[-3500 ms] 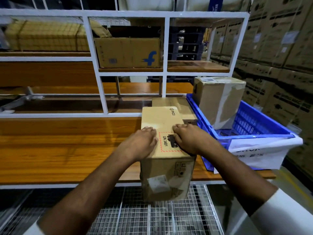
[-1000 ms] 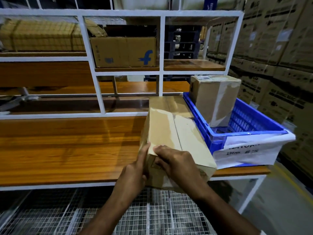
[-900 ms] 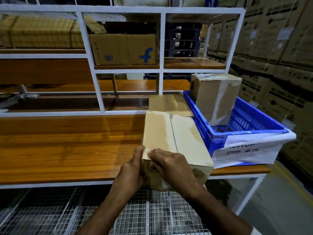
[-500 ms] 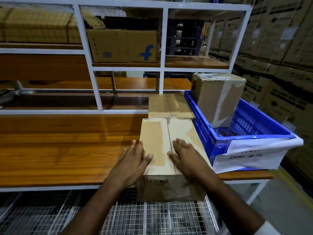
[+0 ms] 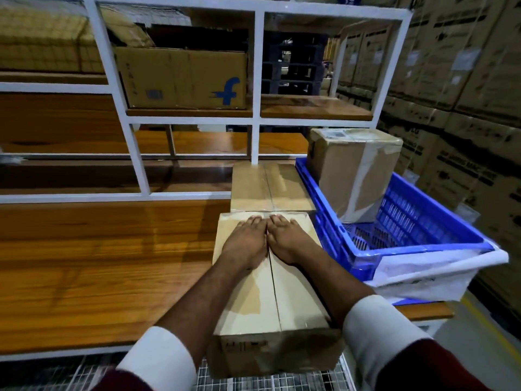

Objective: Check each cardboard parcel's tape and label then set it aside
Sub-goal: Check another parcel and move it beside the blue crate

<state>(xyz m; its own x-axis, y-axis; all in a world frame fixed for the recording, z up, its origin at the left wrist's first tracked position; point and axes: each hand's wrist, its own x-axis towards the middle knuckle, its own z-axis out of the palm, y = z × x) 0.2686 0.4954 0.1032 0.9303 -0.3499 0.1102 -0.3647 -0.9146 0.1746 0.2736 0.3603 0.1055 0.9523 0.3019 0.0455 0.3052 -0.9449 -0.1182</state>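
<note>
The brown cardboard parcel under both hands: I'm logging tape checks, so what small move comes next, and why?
Probably slide both flat hands, left hand and right hand, back along the brown cardboard parcel: they press its far end beside the centre seam, the near stretch unchecked.

A matt brown cardboard parcel [image 5: 270, 292] is seen, its seam covered by glossy clear tape. At nine o'clock lies a polished wood bench [image 5: 107, 263]; at three o'clock a perforated blue plastic crate [image 5: 406, 230]; at twelve, white-painted metal framing [image 5: 255, 80].

L hand [image 5: 245, 244], R hand [image 5: 290, 239] flat on parcel [image 5: 267, 300]
</note>
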